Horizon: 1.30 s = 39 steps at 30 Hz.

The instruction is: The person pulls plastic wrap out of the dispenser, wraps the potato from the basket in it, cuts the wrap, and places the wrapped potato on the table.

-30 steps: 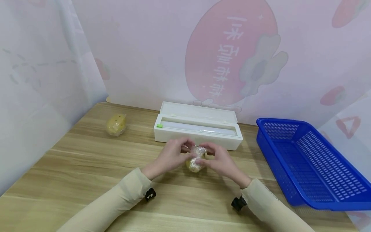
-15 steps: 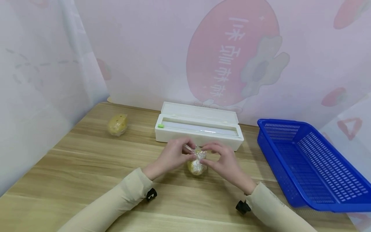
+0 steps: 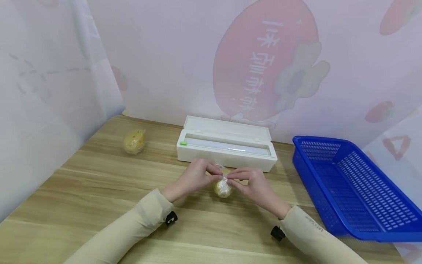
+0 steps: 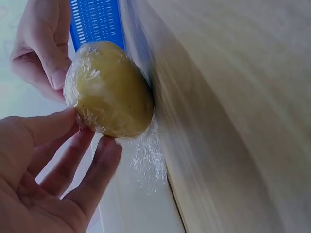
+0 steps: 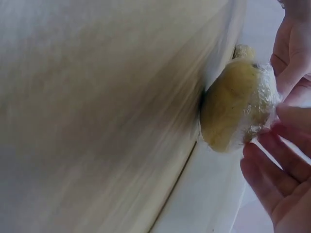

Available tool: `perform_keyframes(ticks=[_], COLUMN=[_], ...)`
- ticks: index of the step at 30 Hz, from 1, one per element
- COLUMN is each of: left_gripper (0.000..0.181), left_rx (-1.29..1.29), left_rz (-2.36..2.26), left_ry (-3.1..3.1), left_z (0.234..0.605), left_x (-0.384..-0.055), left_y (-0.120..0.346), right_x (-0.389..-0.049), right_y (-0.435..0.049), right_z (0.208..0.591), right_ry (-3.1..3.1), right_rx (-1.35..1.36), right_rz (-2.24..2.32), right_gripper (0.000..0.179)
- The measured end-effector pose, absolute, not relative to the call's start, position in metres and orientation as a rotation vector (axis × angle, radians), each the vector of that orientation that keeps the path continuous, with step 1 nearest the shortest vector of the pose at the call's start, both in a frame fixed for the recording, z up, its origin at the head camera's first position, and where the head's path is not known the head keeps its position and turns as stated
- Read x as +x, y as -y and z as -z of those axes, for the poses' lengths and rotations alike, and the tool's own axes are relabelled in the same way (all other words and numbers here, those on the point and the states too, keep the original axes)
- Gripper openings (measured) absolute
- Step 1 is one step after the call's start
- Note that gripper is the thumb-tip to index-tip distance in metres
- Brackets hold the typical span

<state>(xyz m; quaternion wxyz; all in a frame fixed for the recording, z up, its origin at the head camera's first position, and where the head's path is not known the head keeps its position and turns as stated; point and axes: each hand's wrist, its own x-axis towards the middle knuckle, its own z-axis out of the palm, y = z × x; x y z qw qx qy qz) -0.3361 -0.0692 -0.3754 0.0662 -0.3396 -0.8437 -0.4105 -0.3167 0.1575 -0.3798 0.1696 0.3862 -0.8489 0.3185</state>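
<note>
A potato in clear plastic wrap rests on the table between my two hands. The wrap is crinkled, and a loose flap of it sticks out beside the potato in the left wrist view. My left hand pinches the film at the top of the potato between thumb and fingertips. From the other side, my right hand pinches the film close to the left fingertips. The fingers partly hide the gathered film in the head view. Another wrapped potato lies apart at the far left of the table.
Behind the hands stands a white wrap dispenser with its lid raised, a roll inside and a green slider at its left end. A blue perforated basket is at the right. A printed curtain closes off the back.
Both hands' fingertips have drawn closer together over the potato, and the raised, bunched film there is now lower and flatter. The dispenser, basket and other potato have stayed put.
</note>
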Motion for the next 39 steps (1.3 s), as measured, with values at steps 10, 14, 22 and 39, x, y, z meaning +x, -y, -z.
perform_keyframes(ticks=[10, 14, 22, 39], left_gripper=[0.008, 0.009, 0.032, 0.056], left_rx=[-1.081, -1.132, -1.293, -1.345], left_rz=[1.182, 1.094, 0.827, 0.696], left_ry=[2.562, 2.556, 2.645, 2.656], left_z=[0.375, 0.375, 0.375, 0.371], left_x=[-0.339, -0.34, -0.336, -0.332], left_y=[0.072, 0.074, 0.073, 0.073], right_x=[-0.32, -0.324, -0.327, -0.323], right_y=[-0.16, -0.158, -0.161, -0.157], right_z=[0.381, 0.38, 0.376, 0.365], right_ry=[2.425, 2.478, 2.721, 2.632], right_rx=[1.201, 1.203, 0.944, 0.992], right_rz=[-0.7, -0.757, -1.158, -0.919], right_gripper=[0.04, 0.036, 0.019, 0.011])
